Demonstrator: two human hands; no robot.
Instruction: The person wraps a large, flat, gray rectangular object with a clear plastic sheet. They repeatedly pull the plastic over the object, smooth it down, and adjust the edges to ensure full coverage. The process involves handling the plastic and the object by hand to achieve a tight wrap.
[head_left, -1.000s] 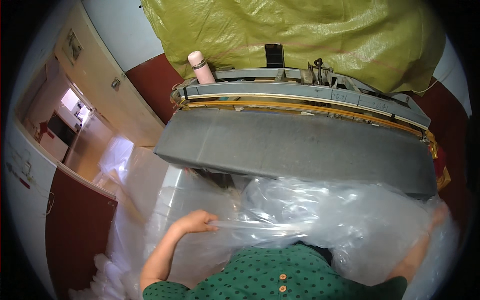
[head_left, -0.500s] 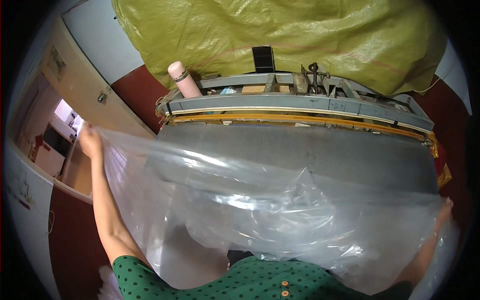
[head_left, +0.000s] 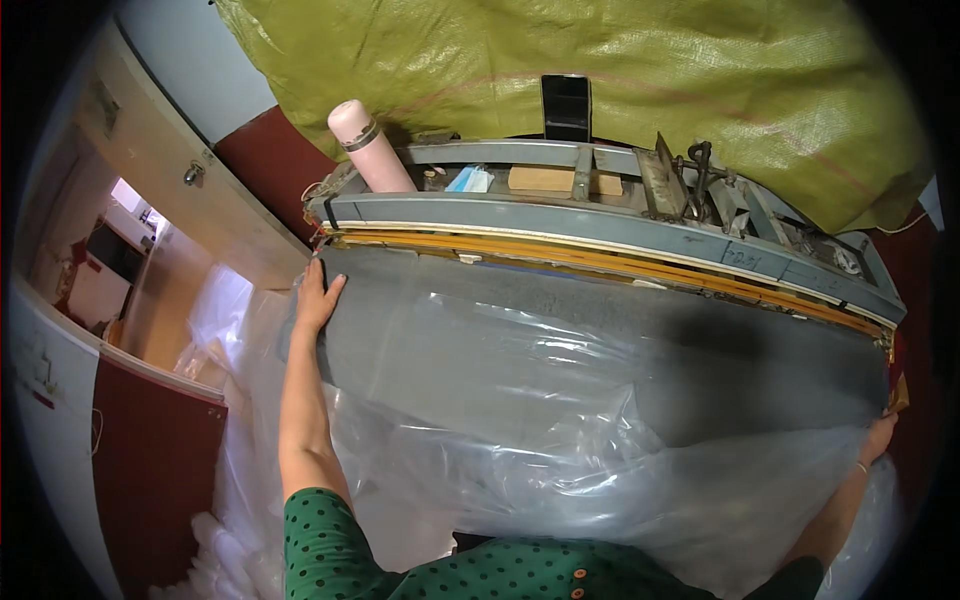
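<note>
A large clear plastic sheet (head_left: 560,460) lies wrinkled across the front and middle of a grey worktop (head_left: 760,370), its left part hanging down beside it. My left hand (head_left: 318,298) rests flat at the worktop's far left corner, fingers stretched and thumb apart, pressing on the sheet there. Over at the right edge my right hand (head_left: 879,438) is closed on the sheet's border, its fingertips partly hidden. Loose film hangs below my right wrist.
Behind the worktop runs a grey metal frame (head_left: 470,212) with orange strips along its front. A pink flask (head_left: 372,150), a phone (head_left: 567,108) and a metal clamp (head_left: 698,180) stand on it. A yellow-green tarp (head_left: 600,50) hangs behind. An open door (head_left: 165,130) is at the left.
My left hand has come down and right from the raised sheet corner onto the worktop, its fingers now spread. The sheet has settled lower. My right hand stays near the right edge, slightly lower.
</note>
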